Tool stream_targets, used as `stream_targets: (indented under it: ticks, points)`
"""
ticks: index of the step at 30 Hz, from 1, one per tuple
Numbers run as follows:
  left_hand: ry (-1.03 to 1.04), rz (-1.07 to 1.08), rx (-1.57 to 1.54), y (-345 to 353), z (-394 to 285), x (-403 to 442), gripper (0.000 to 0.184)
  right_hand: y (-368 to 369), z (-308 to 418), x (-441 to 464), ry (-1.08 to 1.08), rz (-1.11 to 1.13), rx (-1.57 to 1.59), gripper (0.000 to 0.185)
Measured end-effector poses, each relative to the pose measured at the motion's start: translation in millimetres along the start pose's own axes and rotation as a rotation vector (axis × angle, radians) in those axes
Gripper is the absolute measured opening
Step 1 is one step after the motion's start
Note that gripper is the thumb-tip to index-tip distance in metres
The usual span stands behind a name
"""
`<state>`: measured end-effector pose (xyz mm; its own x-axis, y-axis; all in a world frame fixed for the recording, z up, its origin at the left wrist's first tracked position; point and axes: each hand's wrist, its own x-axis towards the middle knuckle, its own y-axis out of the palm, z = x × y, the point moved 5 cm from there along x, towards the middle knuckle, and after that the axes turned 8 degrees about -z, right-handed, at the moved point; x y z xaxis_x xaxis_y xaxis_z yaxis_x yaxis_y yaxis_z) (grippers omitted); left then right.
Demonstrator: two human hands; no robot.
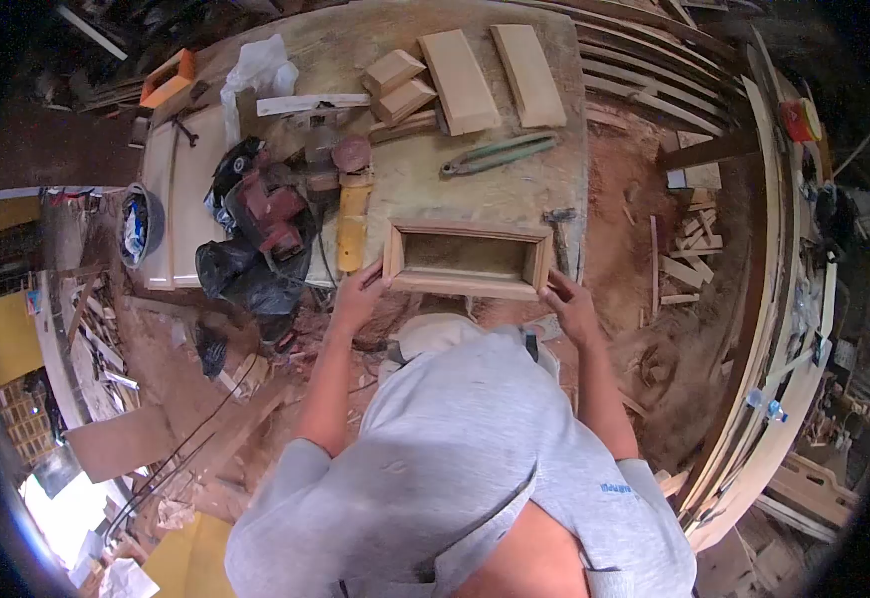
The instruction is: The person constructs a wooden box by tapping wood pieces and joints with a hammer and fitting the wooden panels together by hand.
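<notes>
A rectangular wooden frame (465,284), like a shallow open box, lies at the workbench's near edge, with the bench top showing through its middle. My left hand (358,296) grips its left end, fingers closed on the corner. At the opposite end my right hand (571,305) holds the right corner the same way. Just beyond the right end is a hammer (559,217). A yellow bottle (353,224) lies to the left of the frame. Farther back rests a green plier-like tool (500,154).
On the bench (415,189) are flat boards (458,80), angled wood blocks (395,85), a red power tool (273,214) and a black plastic bag (227,269). A bucket (139,227) stands left. Long planks (754,399) line the right side; offcuts (692,249) litter the floor.
</notes>
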<state>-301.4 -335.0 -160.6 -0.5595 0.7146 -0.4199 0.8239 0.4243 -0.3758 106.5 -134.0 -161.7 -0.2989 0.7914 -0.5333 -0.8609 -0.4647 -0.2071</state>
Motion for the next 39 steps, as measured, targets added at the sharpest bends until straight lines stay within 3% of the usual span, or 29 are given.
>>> stream_targets:
  ticks: [11, 17, 26, 29, 32, 35, 38, 39]
  points:
    - [-0.115, 0.033, 0.003, -6, -11, -6, 0.045, -10, 6, -10, -0.008, 0.067, -0.016, 0.058]
    - [-0.066, 0.042, -0.054, -6, -24, -1, 0.05, -5, 18, -23, -0.056, -0.022, -0.035, 0.053]
    - [-0.125, 0.186, 0.171, -14, -23, 13, 0.042, -6, -4, -29, -0.039, -0.078, 0.007, 0.048]
    - [-0.051, 0.193, 0.243, -13, -26, 13, 0.041, -5, -12, -29, -0.069, -0.082, 0.0, 0.049]
    - [-0.06, 0.145, 0.303, -12, -35, 6, 0.038, -6, -3, -32, -0.072, -0.113, -0.074, 0.05]
    - [-0.122, 0.115, 0.32, -14, -24, 7, 0.053, -5, -5, -31, -0.074, -0.123, -0.063, 0.05]
    - [0.159, -0.166, 0.312, 14, -42, 23, 0.067, -4, 4, -34, -0.061, -0.119, -0.051, 0.051]
    - [0.17, -0.217, 0.485, 27, -56, 29, 0.07, -5, 2, -33, -0.07, -0.128, -0.075, 0.051]
